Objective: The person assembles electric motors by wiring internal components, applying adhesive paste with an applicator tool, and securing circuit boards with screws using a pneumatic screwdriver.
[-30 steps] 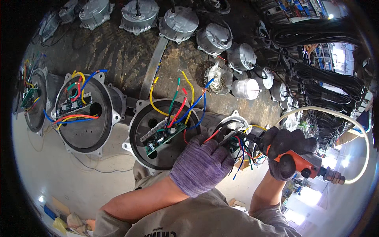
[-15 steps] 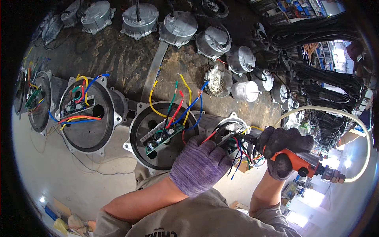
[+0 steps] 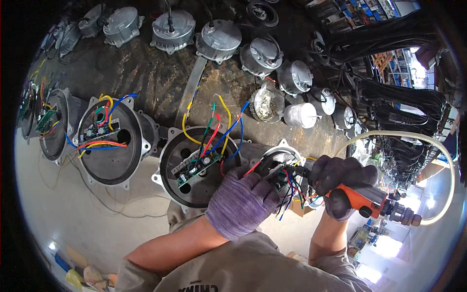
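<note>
My right hand (image 3: 343, 177), in a dark glove, grips an orange air screwdriver (image 3: 357, 198). Its dark nose reaches left into a smaller round metal housing (image 3: 283, 144), where the bit's tip is hard to make out. My left hand (image 3: 242, 207), in a purple knit glove, rests at that housing's near left side with its fingers curled, their tips hidden. A red wire (image 3: 252, 167) comes out by those fingers. Loose blue, red and green wires (image 3: 290, 192) hang from the housing between my hands. Left of it lies a large open housing (image 3: 210, 193) holding a green circuit board (image 3: 199, 168).
More open housings (image 3: 104, 163) with boards and wires stand to the left. Closed metal housings (image 3: 173, 30) line the bench's far side. A bag of small screws (image 3: 266, 108) lies beside a white tub (image 3: 300, 115). A pale air hose (image 3: 450, 170) loops at right, near black cable coils (image 3: 401, 100).
Both hands and the air screwdriver have shifted slightly left in the picture. The screwdriver still points into the smaller housing.
</note>
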Motion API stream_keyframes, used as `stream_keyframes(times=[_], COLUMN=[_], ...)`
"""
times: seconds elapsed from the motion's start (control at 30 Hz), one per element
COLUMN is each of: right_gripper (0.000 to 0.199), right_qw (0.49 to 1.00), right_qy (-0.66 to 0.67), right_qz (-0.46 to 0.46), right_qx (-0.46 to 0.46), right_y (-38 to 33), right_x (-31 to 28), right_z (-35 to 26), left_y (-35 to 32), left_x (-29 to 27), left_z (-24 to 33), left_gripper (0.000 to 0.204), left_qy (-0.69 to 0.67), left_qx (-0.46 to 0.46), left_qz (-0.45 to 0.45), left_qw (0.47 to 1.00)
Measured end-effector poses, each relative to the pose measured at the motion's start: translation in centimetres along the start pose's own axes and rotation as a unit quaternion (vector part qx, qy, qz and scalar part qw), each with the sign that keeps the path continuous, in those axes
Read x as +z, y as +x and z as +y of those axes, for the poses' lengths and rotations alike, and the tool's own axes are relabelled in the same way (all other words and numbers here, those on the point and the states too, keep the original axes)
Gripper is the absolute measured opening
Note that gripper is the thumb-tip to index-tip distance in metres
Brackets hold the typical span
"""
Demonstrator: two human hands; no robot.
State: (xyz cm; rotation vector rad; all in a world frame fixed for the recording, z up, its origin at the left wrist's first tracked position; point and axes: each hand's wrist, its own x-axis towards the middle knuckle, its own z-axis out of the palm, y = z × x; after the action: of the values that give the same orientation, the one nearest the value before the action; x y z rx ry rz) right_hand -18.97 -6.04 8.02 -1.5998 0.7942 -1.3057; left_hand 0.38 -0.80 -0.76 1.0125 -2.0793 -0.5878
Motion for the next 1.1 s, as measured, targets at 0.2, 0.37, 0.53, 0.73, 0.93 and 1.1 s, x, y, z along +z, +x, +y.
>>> stream_keyframes(times=[0.2, 0.37, 0.53, 0.73, 0.93, 1.1], right_gripper=[0.036, 0.045, 0.049, 0.051, 0.053, 0.053], right_qw=[0.998, 0.997, 0.988, 0.980, 0.975, 0.971], right_qy=[-0.043, 0.070, 0.083, 0.117, 0.106, 0.083], right_qz=[-0.044, 0.001, 0.121, 0.153, 0.191, 0.218], right_qx=[0.012, -0.037, -0.040, -0.039, -0.031, -0.054], right_y=[-0.1, -0.4, -3.3, -8.3, -11.5, -12.7], right_x=[-1.3, -3.4, -7.9, -10.3, -12.3, -13.7], right_z=[-0.2, -1.9, -7.2, -8.2, -8.8, -9.2], left_y=[-0.1, 0.1, 0.0, 0.3, 1.0, 0.6], left_x=[0.0, -0.3, 0.5, 0.6, -0.3, 0.4], left_z=[0.2, 0.5, 0.8, 0.9, 1.7, 1.5], left_gripper=[0.017, 0.016, 0.019, 0.018, 0.019, 0.018], left_qy=[0.014, 0.049, 0.081, 0.084, 0.087, 0.103], left_qx=[0.007, 0.014, -0.005, 0.022, 0.025, 0.014], left_qz=[0.001, -0.012, -0.011, 0.031, 0.005, 0.016], left_qw=[1.000, 0.999, 0.997, 0.996, 0.996, 0.994])
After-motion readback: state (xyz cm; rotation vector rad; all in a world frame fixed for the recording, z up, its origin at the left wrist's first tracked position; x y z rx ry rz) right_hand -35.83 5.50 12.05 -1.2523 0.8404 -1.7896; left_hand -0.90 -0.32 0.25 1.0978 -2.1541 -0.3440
